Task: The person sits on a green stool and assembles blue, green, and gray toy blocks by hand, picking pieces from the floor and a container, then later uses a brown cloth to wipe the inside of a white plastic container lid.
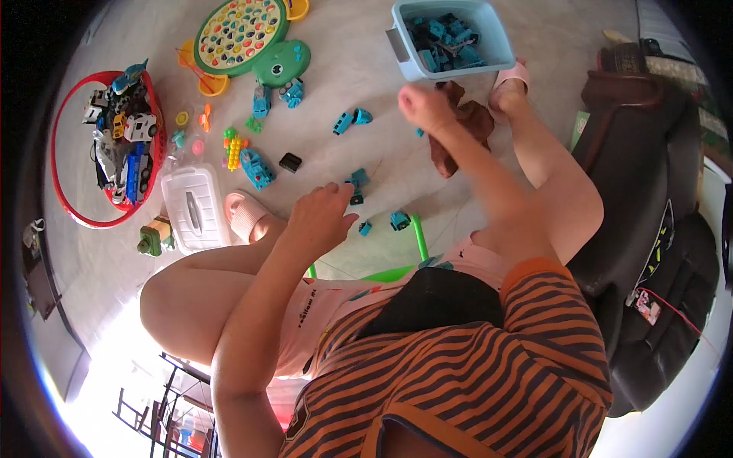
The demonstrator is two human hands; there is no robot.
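Note:
My left hand (319, 217) hovers above my left knee side, fingers loosely bent and thumb apart, with no thing visible in it. Just beyond its fingertips lies a teal toy vehicle piece (358, 179). A small teal piece (365, 228) and a teal toy block with dark parts (399, 220) rest nearer to me. My right hand (424, 108) is reached forward, curled closed and slightly blurred; what it holds, if anything, is hidden. Next to it a crumpled brown cloth (475, 122) lies on the floor. Close ahead stands a light blue bin (500, 38) holding many teal toy pieces (450, 38).
Teal toy vehicles (256, 169) and a black piece (290, 162) lie on the floor. Left are a red-rimmed basket (160, 126) of toy cars and a white lidded box (195, 206). A green turtle fishing game (282, 65) sits far off; a dark armchair (634, 160) stands right.

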